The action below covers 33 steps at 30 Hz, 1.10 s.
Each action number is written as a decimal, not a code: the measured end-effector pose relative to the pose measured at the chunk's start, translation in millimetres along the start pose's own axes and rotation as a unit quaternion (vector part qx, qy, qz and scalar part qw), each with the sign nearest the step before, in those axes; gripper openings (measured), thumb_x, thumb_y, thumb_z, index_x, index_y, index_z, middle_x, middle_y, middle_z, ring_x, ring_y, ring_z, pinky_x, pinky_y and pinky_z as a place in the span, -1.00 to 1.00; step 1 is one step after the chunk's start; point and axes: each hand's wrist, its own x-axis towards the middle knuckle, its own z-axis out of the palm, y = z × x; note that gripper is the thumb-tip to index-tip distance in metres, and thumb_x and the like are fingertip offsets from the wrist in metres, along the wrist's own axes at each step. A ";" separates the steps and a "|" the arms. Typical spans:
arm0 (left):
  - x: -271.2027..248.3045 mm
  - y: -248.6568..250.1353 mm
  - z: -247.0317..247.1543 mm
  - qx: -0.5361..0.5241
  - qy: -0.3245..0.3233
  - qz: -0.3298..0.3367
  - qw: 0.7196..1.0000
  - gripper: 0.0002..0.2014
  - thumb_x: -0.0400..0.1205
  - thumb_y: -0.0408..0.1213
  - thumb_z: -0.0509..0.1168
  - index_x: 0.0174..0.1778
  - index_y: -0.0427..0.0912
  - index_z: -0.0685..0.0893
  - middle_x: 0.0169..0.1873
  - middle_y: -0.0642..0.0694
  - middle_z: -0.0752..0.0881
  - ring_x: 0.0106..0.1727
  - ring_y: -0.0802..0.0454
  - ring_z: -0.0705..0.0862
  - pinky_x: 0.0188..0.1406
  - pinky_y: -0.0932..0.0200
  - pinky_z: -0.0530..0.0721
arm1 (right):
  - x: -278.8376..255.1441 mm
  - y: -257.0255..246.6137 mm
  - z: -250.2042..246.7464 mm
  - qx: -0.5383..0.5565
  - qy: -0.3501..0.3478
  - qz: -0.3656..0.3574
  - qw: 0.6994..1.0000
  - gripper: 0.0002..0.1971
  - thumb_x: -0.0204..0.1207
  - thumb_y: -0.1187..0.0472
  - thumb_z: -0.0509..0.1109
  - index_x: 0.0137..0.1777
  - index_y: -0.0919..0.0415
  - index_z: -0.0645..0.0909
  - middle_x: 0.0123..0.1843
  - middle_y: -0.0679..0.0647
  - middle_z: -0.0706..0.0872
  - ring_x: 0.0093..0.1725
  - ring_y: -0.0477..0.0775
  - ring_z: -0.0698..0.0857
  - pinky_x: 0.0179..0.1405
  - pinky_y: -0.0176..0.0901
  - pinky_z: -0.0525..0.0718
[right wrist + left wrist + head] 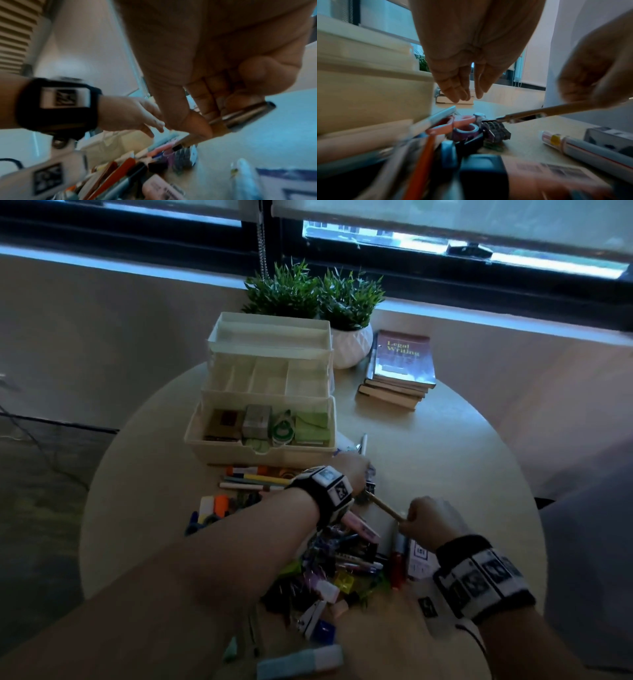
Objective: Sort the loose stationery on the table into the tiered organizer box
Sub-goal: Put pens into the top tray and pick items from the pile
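Observation:
The cream tiered organizer box (pixel 236 451) stands open at the table's far side; its bottom bin holds small boxes, a tape dispenser and green note pads. A heap of loose stationery (pixel 335 563) lies in front of it. My left hand (pixel 356 467) hovers by the box's front right corner, fingers (pixel 453 89) straight and holding nothing, above pink scissors (pixel 453 121), a purple tape roll (pixel 465 131) and black binder clips (pixel 496 129). My right hand (pixel 424 518) grips a tan pen (pixel 383 505) (pixel 245 115), whose tip points at the clips.
Two potted plants (pixel 346 302) and a stack of books (pixel 400 368) stand behind and right of the box. Markers (pixel 253 479) lie in a row before the box. A glue stick (pixel 583 147) and a white carton (pixel 419 559) lie near my right wrist on the round table (pixel 462 457).

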 end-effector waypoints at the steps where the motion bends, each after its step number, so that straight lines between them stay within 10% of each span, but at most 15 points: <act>1: 13.1 4.3 3.5 0.014 -0.019 -0.009 1.000 -0.73 0.63 -0.40 0.14 0.19 -0.34 0.62 0.19 -0.33 0.67 0.27 -0.26 0.61 0.15 0.02 0.57 | -5.3 8.4 -1.6 0.014 0.007 0.007 1.000 -0.77 0.46 0.09 0.39 -0.06 0.26 0.68 -0.09 0.19 0.72 -0.07 0.15 0.68 -0.26 -0.24 0.44; 7: 63.8 14.0 26.0 0.081 -0.040 -0.117 0.989 -0.51 0.59 -0.11 0.24 0.38 -0.34 0.51 0.38 -0.32 0.51 0.40 -0.31 0.49 0.35 -0.13 0.48 | -25.1 48.5 -5.5 0.087 0.051 0.029 0.994 -0.78 0.38 0.13 0.46 -0.41 0.02 0.49 -0.26 0.05 0.65 -0.19 0.03 0.62 -0.29 -0.25 0.42; 13: 77.1 28.7 23.9 -0.036 -0.098 -0.158 0.982 -0.54 0.60 -0.32 0.28 0.43 -0.36 0.46 0.40 -0.36 0.48 0.39 -0.38 0.49 0.29 -0.29 0.54 | -19.1 70.0 -18.9 0.144 0.077 0.038 0.986 -0.80 0.35 0.19 0.48 -0.41 0.01 0.54 -0.39 -0.06 0.62 -0.31 -0.06 0.58 -0.38 -0.28 0.44; 16: 86.7 24.6 23.7 -0.005 -0.055 -0.147 0.988 -0.61 0.66 -0.24 0.19 0.38 -0.33 0.52 0.34 -0.30 0.59 0.34 -0.27 0.58 0.06 0.15 0.51 | -6.7 71.0 -26.6 0.160 0.101 0.045 0.981 -0.87 0.33 0.18 0.49 -0.37 0.05 0.61 -0.34 0.00 0.69 -0.26 0.00 0.64 -0.34 -0.23 0.48; 25: 71.4 32.4 -69.2 -0.076 0.091 -0.032 0.992 -0.73 0.68 -0.36 0.08 0.26 -0.34 0.50 0.23 -0.35 0.56 0.24 -0.32 0.59 0.18 -0.10 0.54 | 15.2 16.2 -107.2 0.208 0.241 -0.007 0.948 -0.95 0.37 0.24 0.48 -0.27 0.20 0.68 -0.43 0.00 0.62 -0.36 0.03 0.55 -0.39 -0.20 0.36; 33: 52.5 -89.2 -199.0 -0.013 0.192 -0.023 0.981 -0.71 0.70 -0.14 0.13 0.25 -0.11 0.64 0.11 -0.28 0.74 0.12 -0.26 0.68 0.10 -0.02 0.60 | 110.7 -82.3 -169.4 0.206 0.264 -0.078 0.939 -0.86 0.47 0.26 0.38 -0.09 0.31 0.72 -0.06 0.22 0.76 -0.01 0.20 0.66 -0.16 -0.25 0.36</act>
